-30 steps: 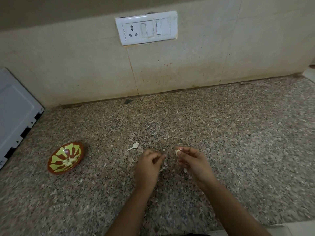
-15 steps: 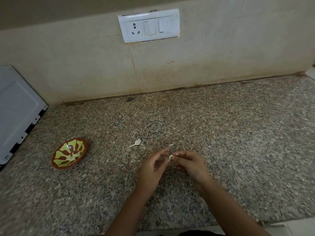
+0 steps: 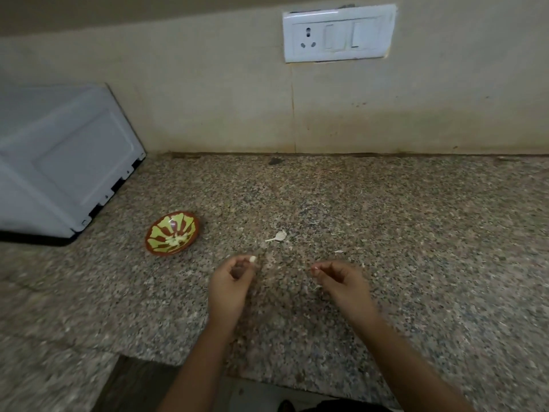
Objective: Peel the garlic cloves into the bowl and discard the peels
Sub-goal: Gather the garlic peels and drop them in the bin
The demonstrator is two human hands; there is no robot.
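Note:
My left hand (image 3: 233,278) pinches a small pale garlic clove (image 3: 252,258) between thumb and fingertip, just above the granite counter. The brown bowl with a green pattern (image 3: 157,248) sits to its upper left and holds a few peeled cloves (image 3: 177,239). My right hand (image 3: 337,278) is apart to the right, fingers curled, with thumb and forefinger pinched on what looks like a tiny pale peel scrap (image 3: 315,267). A larger loose peel (image 3: 278,236) lies on the counter beyond both hands.
A white appliance (image 3: 59,162) stands at the left against the wall. Small peel bits (image 3: 338,251) are scattered on the granite counter (image 3: 416,248). The counter's front edge (image 3: 208,367) is close below my forearms. A switch plate (image 3: 338,32) is on the wall.
The clove has passed from my right hand to my left. The hands have drawn apart, and the view has shifted so the bowl sits nearer the centre.

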